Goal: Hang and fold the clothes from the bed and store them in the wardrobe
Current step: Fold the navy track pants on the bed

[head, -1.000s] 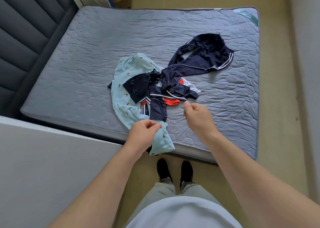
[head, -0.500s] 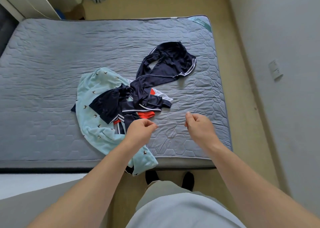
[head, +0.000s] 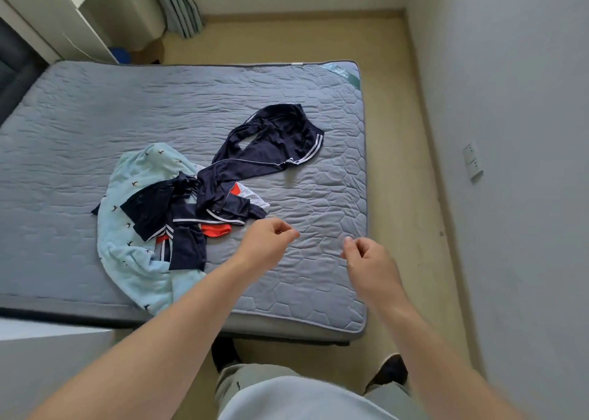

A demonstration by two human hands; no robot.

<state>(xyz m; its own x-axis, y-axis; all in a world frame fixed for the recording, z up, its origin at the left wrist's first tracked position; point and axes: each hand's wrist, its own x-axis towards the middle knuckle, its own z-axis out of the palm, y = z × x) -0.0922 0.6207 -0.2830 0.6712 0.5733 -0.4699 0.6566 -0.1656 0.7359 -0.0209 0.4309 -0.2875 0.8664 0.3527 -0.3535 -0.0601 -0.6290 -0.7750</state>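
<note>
A heap of clothes lies on the grey quilted mattress [head: 95,110]. A light blue garment with small bird prints [head: 134,253] is at the bottom and hangs over the near edge. On it lies a navy piece with white and orange trim [head: 188,215]. Navy track trousers with white side stripes [head: 274,142] stretch away to the far right. My left hand [head: 267,241] hovers just right of the heap, fingers loosely curled, holding nothing. My right hand [head: 369,263] hovers over bare mattress near the right edge, also loosely curled and holding nothing.
A grey wall with a socket plate [head: 473,161] runs along the right, with a narrow strip of beige floor [head: 411,196] beside the bed. White furniture [head: 63,14] and a curtain [head: 178,1] stand beyond the bed. A white surface [head: 47,362] is at my near left.
The view has swung right. My left hand has left the light blue garment and moved right over bare mattress; the right hand has shifted toward the mattress's right edge.
</note>
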